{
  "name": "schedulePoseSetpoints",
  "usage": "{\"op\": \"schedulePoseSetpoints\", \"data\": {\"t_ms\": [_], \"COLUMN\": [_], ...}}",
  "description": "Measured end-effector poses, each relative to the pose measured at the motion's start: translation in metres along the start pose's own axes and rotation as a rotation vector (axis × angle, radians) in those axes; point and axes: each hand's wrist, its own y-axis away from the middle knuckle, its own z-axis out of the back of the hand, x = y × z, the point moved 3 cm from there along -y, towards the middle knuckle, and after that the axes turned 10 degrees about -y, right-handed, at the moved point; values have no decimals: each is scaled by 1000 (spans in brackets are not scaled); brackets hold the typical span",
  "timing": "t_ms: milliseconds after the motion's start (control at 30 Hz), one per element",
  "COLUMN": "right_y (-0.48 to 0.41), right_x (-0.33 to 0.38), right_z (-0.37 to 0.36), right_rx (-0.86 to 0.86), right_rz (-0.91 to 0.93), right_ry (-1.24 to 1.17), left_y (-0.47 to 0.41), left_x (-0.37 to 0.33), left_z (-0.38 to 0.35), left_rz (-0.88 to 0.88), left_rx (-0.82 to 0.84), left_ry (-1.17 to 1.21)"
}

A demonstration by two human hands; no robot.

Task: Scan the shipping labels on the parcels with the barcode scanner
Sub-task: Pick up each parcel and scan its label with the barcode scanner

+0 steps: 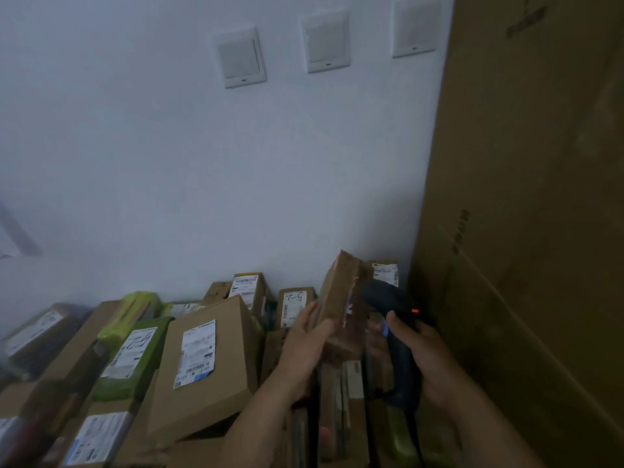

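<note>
At the left edge of the pile, dim cardboard parcels lie with white labels up; next comes a green-wrapped parcel, its label hand-marked; just beside it a large flat box lies tilted on the heap, its shipping label facing up; behind it, against the wall, smaller boxes stand with labels showing, one hand-marked box among them; three white switch plates sit high on the wall.

Right of the middle, the left hand holds a small brown parcel above the pile, its fingers curled round the parcel's lower end; the parcel stands nearly upright, tilted a little, with one broad face turned to the right; a reddish tint lies on that face, and whether a label is there is too blurred to tell.

Just beside that face is the head of the dark barcode scanner, aimed at it, a small red light glowing on its back; the right hand grips the scanner's handle, fingers wrapped round it, forefinger at the front; more boxes stand on edge beneath both hands.

At the right edge a tall cardboard carton rises out of view.
</note>
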Motion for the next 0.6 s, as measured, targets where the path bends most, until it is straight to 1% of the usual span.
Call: {"op": "schedulePoseSetpoints", "data": {"t_ms": [100,167,233,333,467,600], "right_y": [-35,-58,-78,-101,-117,-124], "right_x": [8,8,3,-12,-33,-40], "right_z": [18,33,47,65,75,78], "right_rx": [-23,-58,-93,-124,-140,-144], "right_rz": [-17,-51,-82,-131,-181,-216], "right_ry": [-14,-71,-128,-142,-182,-224], "left_y": [-47,-81,-112,-149,-183,-206], "left_x": [7,11,17,32,61,86], "left_z": [12,18,19,8,-18,-33], "left_rz": [52,112,157,138,110,154], "left_rx": [-186,-264,-290,-335,-313,-367], "left_ry": [-100,-273,-439,-642,-697,-829]}}
